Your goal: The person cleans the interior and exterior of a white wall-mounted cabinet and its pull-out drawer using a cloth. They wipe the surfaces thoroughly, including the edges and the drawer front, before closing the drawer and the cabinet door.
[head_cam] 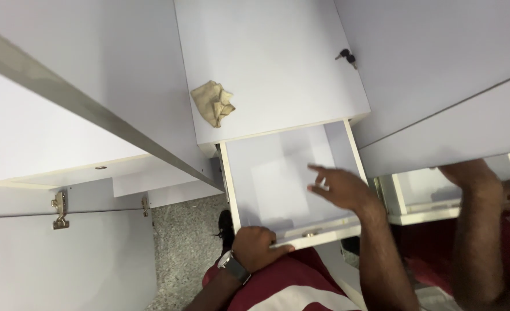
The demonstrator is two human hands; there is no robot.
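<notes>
1. Left hand point(258, 246): grip closed over the front edge of the drawer point(278, 184), fingers wrapped on the front panel near its left corner. Wristwatch point(233, 266) just behind the grip.
2. Right hand point(342, 187): grip loose and empty, fingers spread, hovering inside the drawer just ahead and to the right of the left grip. Contact with the drawer floor cannot be told.
3. Drawer position: pulled out of the white pedestal cabinet point(278, 63), directly under both hands. Interior appears bare, white.
4. Risk, judged: pinched fingers of the right hand against the cabinet front, if the left grip pushes the drawer in while the right remains inside.
5. Risk, judged: drawer tilting or binding on its runners, caused by force applied at one corner only.
6. Beyond the grip, on the cabinet top: crumpled beige cloth point(213, 102), well apart from both hands. Key point(345, 56) in a lock on the panel to the far right.
7. To the left: metal hinges point(59, 209) on an open white door. Speckled floor point(183, 247) below.
8. Obstructions: overhanging worktop point(451, 126) close on the right, limiting arm room. A mirror-like panel there showing a reflected arm point(474, 230).
</notes>
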